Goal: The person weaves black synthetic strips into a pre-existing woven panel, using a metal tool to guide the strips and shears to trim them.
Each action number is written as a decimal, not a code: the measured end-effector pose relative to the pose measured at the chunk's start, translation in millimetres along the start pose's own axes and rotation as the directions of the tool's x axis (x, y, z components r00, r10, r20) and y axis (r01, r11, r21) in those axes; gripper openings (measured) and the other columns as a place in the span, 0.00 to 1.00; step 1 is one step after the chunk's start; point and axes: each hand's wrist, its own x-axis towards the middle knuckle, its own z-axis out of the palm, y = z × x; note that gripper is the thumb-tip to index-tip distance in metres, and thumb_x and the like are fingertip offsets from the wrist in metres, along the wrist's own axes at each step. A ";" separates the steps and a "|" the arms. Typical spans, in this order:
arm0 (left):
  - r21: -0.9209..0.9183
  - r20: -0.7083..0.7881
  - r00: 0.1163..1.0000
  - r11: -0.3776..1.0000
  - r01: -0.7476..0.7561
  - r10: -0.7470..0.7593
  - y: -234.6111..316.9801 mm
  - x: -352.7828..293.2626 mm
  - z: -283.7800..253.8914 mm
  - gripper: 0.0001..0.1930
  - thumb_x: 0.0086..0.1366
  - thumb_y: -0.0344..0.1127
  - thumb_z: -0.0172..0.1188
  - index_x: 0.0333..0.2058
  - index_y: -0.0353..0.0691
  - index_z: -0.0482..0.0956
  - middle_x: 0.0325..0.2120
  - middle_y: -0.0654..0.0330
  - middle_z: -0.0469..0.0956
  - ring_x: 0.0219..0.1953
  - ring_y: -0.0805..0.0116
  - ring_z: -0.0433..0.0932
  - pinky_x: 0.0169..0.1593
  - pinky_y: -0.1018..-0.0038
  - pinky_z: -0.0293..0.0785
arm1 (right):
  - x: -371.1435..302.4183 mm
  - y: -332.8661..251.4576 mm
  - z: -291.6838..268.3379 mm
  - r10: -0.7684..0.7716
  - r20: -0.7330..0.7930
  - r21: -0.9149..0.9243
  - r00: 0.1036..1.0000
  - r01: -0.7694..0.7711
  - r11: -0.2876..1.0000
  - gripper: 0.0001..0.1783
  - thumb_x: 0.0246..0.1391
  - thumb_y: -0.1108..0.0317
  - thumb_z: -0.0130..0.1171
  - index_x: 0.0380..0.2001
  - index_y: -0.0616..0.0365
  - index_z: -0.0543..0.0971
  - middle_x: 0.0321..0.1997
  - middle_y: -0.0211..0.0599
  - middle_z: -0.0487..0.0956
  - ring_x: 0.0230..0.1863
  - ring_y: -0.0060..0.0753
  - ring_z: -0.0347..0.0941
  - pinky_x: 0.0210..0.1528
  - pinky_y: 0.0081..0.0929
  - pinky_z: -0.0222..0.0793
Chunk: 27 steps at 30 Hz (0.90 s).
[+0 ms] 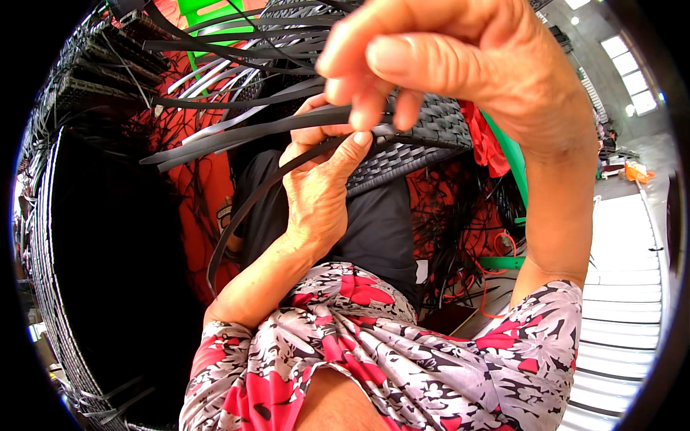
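On my lap lies a piece of black wicker weaving (435,118), tightly plaited from flat strips. Long loose black strips (237,136) fan out from it to the left. My left hand (320,183) is closed at the weaving's left edge, pinching a flat strip between thumb and fingers; one strip (237,223) curves down from it toward my forearm. Raised above the weaving, nearer the camera, is my right hand (474,72). Its fingers are loosely bent and apart, with no strip visible in them. It hides part of the weaving behind it.
At left stands a large black woven piece (47,237) with a dark interior. Strip scraps (460,244) litter the red floor covering. A green frame (507,154) stands right of the weaving, by red cloth (489,140). A white slatted surface (618,302) lies far right.
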 end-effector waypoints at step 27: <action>0.377 0.553 0.579 0.440 -0.815 0.600 25.7 -25.4 -32.2 0.16 0.61 0.36 0.62 0.41 0.27 0.77 0.41 0.44 0.75 0.42 0.51 0.74 0.47 0.61 0.71 | -32.3 3.4 15.6 -0.103 -0.374 -0.568 0.922 -0.139 0.811 0.07 0.54 0.75 0.59 0.35 0.65 0.82 0.33 0.39 0.82 0.33 0.25 0.78 0.33 0.18 0.71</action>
